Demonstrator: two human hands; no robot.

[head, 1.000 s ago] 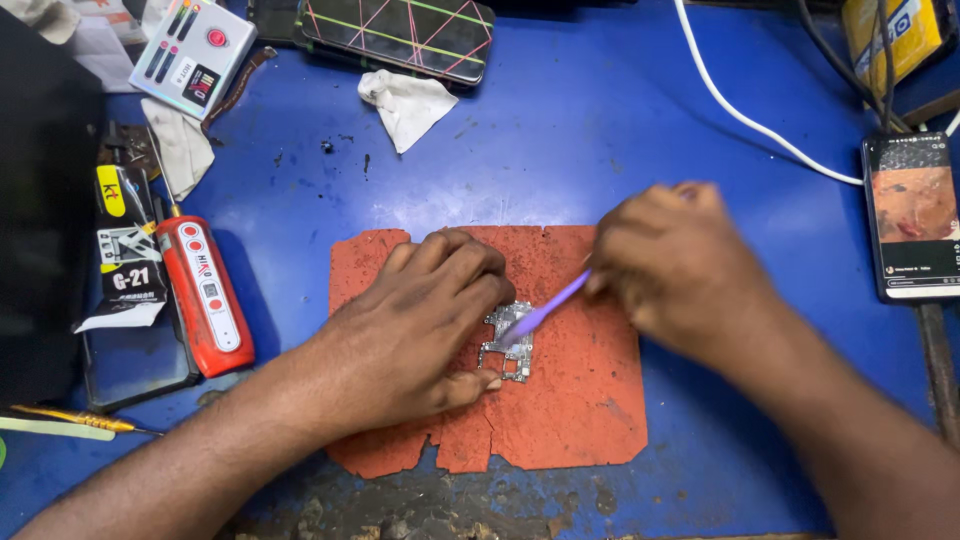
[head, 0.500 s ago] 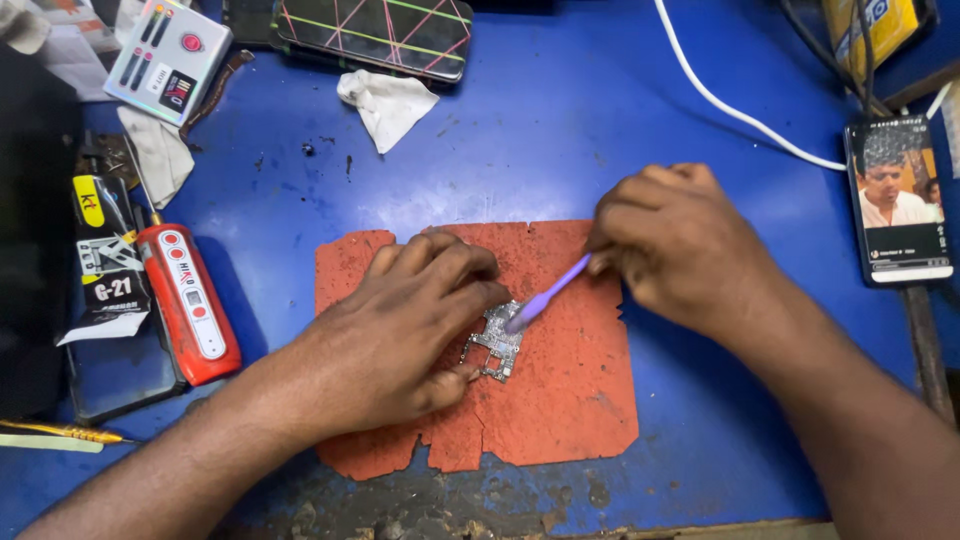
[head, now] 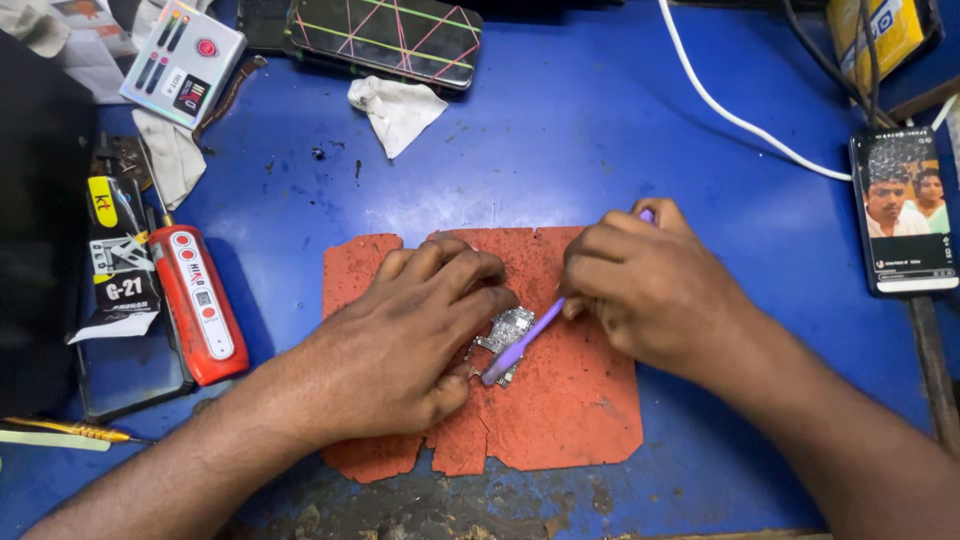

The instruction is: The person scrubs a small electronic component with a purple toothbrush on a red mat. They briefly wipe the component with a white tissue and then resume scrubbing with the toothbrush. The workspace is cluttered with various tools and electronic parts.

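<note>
Blue counter (head: 600, 150): left hand (head: 415, 335) pinned small silvery circuit board (head: 505, 335) — right hand (head: 640, 290) gripped purple brush (head: 520, 343); hard scrubbing risked dislodging components.

A rust-orange mat (head: 570, 400) lies on the blue table (head: 560, 140). On the mat sit a silvery circuit board (head: 508, 330) and a lilac brush (head: 520, 345). Left of the mat is a red and white screwdriver (head: 200, 305); above it, a white rag (head: 398, 110) and a black phone (head: 385, 32) crossed by pink and green lines.

Head camera looks steeply down; close.
</note>
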